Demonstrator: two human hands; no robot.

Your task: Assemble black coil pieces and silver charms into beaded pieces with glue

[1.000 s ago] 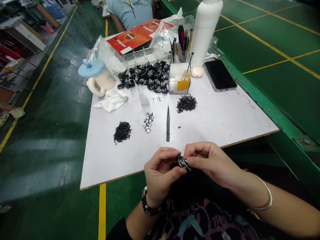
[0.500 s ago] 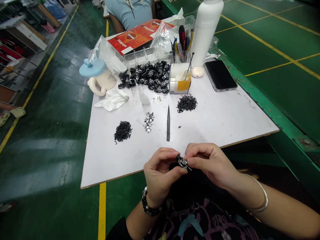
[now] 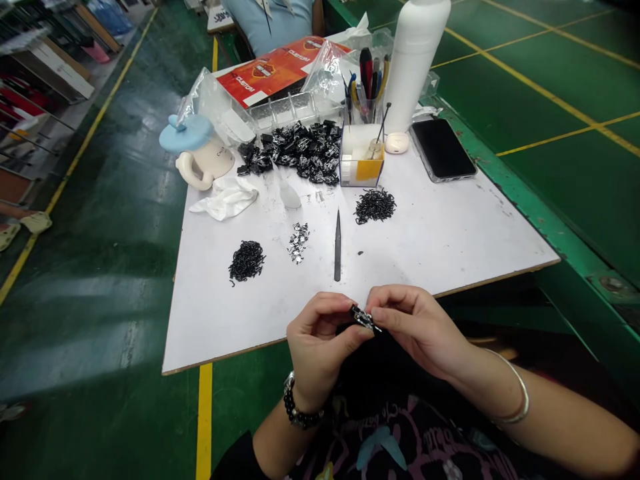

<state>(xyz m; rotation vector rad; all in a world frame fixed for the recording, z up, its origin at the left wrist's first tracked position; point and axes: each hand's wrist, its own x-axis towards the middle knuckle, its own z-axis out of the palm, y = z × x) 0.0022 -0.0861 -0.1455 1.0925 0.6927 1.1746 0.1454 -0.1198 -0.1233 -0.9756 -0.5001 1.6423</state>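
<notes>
- One black-and-silver part (image 3: pixel 363 318), at the near edge of the table (image 3: pixel 465 233).
- Clamped by the left grip (image 3: pixel 317 347), thumb and fingers barely parted.
- Pinched at its right side by the right grip (image 3: pixel 417 323), fingertips almost together.
- Beyond: two piles of black pieces (image 3: pixel 247 261) (image 3: pixel 376 206), one silver pile (image 3: pixel 299 243), one black tweezers (image 3: pixel 337 250), one larger black heap (image 3: pixel 313 150).
</notes>
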